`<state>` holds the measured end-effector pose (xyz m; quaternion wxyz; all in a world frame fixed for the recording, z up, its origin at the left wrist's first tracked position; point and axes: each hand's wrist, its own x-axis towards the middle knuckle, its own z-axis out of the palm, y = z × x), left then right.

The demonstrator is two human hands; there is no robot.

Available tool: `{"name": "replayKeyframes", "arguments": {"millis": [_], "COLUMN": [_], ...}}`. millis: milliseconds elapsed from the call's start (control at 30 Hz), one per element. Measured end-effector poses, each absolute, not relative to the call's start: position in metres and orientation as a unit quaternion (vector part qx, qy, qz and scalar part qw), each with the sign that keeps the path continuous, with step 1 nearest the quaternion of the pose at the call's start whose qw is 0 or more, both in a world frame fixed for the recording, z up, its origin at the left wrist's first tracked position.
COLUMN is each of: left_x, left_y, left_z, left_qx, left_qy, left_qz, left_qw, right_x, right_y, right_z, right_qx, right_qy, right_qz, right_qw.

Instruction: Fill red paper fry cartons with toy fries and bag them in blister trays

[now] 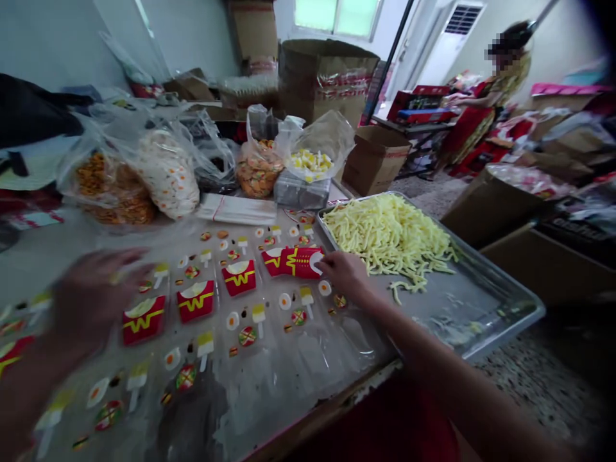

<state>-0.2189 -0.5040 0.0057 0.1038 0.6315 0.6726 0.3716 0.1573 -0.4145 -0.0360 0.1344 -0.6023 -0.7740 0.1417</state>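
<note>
Right hand (345, 276) pinches red carton (299, 262); left hand (94, 289) blurred, grip unclear; low dragging could displace nearby egg piece (325, 288)

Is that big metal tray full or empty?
Partly full: the metal tray holds a heap of yellow strips, but part of its bottom shows bare.

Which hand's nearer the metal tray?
Right. The right hand is at the left edge of the metal tray; the left hand is much farther off to the left.
</note>
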Motion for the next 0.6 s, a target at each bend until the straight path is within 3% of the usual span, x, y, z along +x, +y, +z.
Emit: {"name": "replayKeyframes", "arguments": {"millis": [67,167,267,433,600], "left_x": [-0.171,-0.079,-0.017,-0.007,-0.014], "left_y": [-0.472,-0.413,-0.375,-0.356,-0.357], "left_z": [-0.011,-0.039,-0.053,-0.05,-0.053], "left_qx": [0.715,0.859,0.887,0.899,0.883], "left_qy": [0.606,0.469,0.442,0.41,0.428], "left_qz": [0.348,0.204,0.13,0.131,0.157], "left_qw": [0.025,0.021,0.029,0.079,0.114], "right_x": [0.145,0.136,0.137,0.144,0.16], "right_y": [-0.409,-0.401,-0.398,-0.401,-0.406], "right_z": [-0.041,-0.047,-0.05,-0.043,-0.032], "right_qx": [-0.599,-0.598,-0.61,-0.606,-0.608], "right_qy": [-0.775,-0.763,-0.739,-0.728,-0.747], "right_qz": [0.151,0.198,0.224,0.218,0.177], "right_qw": [0.131,0.144,0.178,0.234,0.202]}}
